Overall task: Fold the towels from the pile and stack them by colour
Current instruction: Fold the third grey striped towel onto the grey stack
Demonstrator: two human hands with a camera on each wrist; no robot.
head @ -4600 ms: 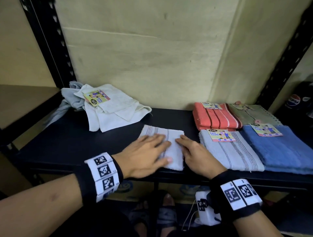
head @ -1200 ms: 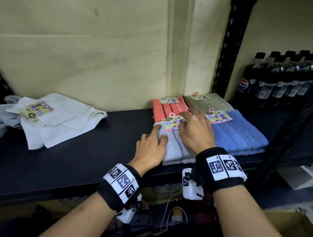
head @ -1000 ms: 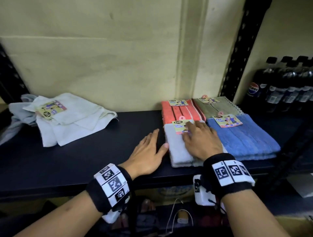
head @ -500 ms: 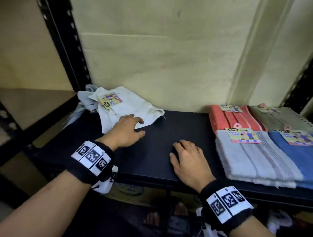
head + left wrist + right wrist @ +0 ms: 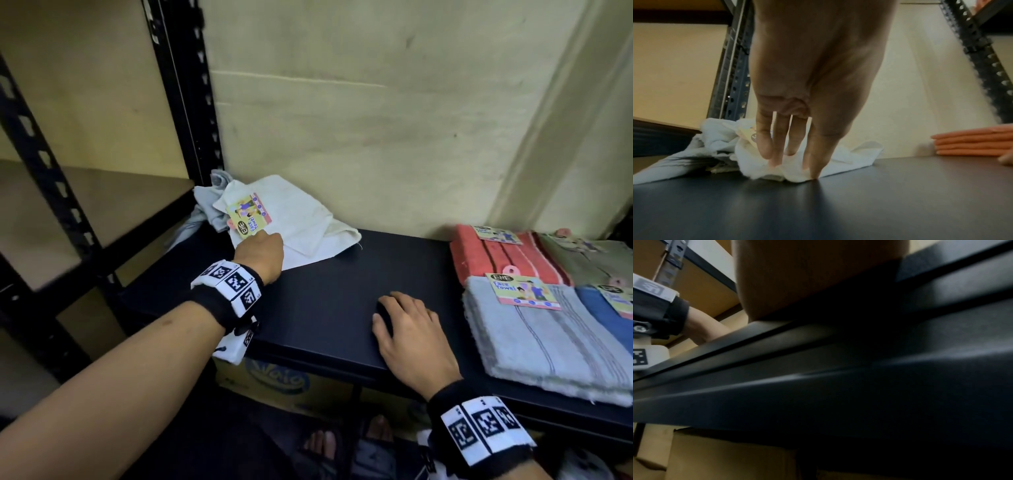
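Observation:
A loose pile lies at the back left of the black shelf (image 5: 325, 308): a white towel (image 5: 301, 219) with a paper label over a grey towel (image 5: 207, 205). My left hand (image 5: 265, 245) is at the white towel's near edge. In the left wrist view its fingers (image 5: 766, 151) and thumb pinch the bunched edge of the white towel (image 5: 855, 155) against the shelf. My right hand (image 5: 385, 308) rests on bare shelf mid-front, fingers relaxed, holding nothing. Folded stacks stand at the right: orange (image 5: 507, 257), olive (image 5: 589, 260), grey striped (image 5: 548, 342), blue (image 5: 606, 315).
A black perforated rack post (image 5: 185, 102) rises just behind the pile, with a tan shelf (image 5: 102, 212) to its left. The wall closes the back. A cardboard box (image 5: 274, 380) sits under the shelf. The right wrist view shows only the shelf's front edge (image 5: 818, 361) from below.
After laying the folded grey striped towel on its stack, both hands left it. My left hand has reached the white towel and closed on its near edge; my right hand stays on the shelf.

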